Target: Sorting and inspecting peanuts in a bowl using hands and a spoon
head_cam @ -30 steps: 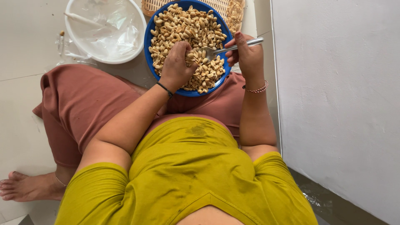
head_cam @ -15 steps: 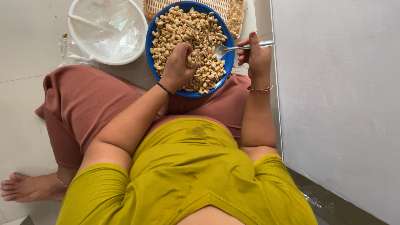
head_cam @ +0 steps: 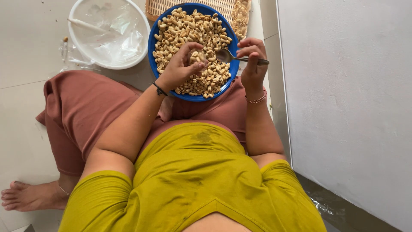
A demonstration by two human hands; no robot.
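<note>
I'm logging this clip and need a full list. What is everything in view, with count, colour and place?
nuts: many, pale tan, heaped in the blue bowl
blue bowl: one, on the lap
spoon: one, metal, over the nuts
white bowl: one, clear plastic inside, on the floor beside the blue bowl
woven tray: one, tan, behind the blue bowl
wall: one, white, on the right side
left hand: pinching a nut
right hand: holding the spoon

Woven basket (head_cam: 171,6) cut by top edge
</note>
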